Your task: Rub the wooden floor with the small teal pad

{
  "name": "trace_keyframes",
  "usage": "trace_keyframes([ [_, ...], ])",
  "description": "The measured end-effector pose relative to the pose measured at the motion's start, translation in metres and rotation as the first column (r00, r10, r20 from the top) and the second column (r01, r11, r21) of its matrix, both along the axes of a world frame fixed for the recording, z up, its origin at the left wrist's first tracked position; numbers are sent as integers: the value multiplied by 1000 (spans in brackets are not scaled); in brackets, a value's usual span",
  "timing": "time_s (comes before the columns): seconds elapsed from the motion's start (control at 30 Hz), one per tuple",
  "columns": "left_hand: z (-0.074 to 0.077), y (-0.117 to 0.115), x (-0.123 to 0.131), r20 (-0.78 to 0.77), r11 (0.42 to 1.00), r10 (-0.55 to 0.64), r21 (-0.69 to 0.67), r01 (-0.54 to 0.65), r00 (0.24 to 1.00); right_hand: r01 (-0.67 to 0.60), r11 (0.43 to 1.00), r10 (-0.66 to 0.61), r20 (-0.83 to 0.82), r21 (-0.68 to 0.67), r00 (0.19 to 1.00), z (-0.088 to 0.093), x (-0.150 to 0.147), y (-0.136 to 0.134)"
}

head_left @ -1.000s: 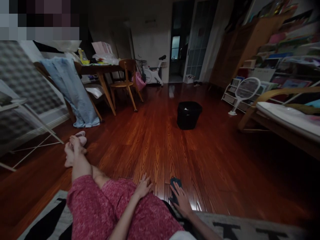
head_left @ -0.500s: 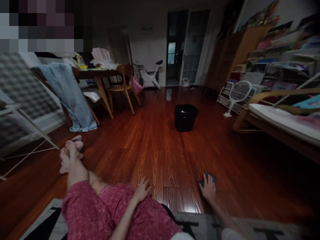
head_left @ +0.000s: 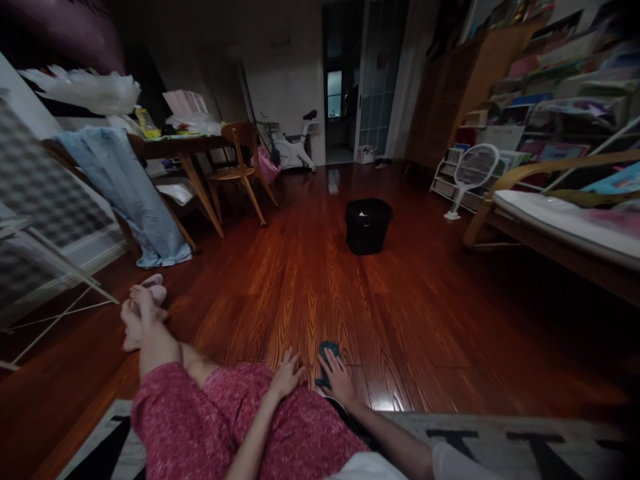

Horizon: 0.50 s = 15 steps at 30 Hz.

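A dark teal cloth [head_left: 329, 348] lies bunched on the wooden floor, just right of my knees. My right hand [head_left: 338, 377] is on top of it, holding it against the boards, and its fingers partly cover the cloth. Close by on the left, my left hand [head_left: 288, 375] rests on my red shorts [head_left: 300, 427] with its fingers spread and nothing in them. A small gap separates the two hands.
A black bin [head_left: 369, 227] stands on the glossy wooden floor [head_left: 280, 280] ahead. To the left are a chair draped with jeans [head_left: 125, 193], a table and slippers [head_left: 154, 287]. On the right are a wooden-armed seat [head_left: 555, 220] and a white racket [head_left: 475, 170]. A grey rug [head_left: 490, 433] lies beneath me.
My right hand has swept the cloth leftward across the floor, from well out on the right to beside my left hand. My left hand has stayed on my shorts.
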State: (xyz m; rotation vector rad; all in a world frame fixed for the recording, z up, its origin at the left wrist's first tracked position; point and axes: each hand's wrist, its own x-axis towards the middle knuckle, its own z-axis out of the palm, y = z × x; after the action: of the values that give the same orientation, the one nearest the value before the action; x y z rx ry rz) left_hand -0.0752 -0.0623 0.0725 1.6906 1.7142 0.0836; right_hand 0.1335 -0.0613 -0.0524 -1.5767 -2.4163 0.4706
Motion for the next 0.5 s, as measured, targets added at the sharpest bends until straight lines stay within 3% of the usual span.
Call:
trace_keyframes([
  [0.07,2,-1,1,-4,1000,-2,-2,2,1000,-53,998,54,-61,17,997,11,2,14],
  [0.13,5,-2,1,-5,1000,-6,-10,6,1000,-26,999,29,-90,34,996,18,20,31],
  [0.27,9,-4,2,22,1000,7,-8,-7,1000,238,971,-236,-52,32,970,24,91,66],
  [0.37,8,-3,3,32,1000,18,-4,-18,999,443,895,-443,-18,52,897,23,162,75],
  [0.5,5,-1,4,28,1000,15,-8,-15,999,658,746,-657,-48,104,752,7,234,53],
])
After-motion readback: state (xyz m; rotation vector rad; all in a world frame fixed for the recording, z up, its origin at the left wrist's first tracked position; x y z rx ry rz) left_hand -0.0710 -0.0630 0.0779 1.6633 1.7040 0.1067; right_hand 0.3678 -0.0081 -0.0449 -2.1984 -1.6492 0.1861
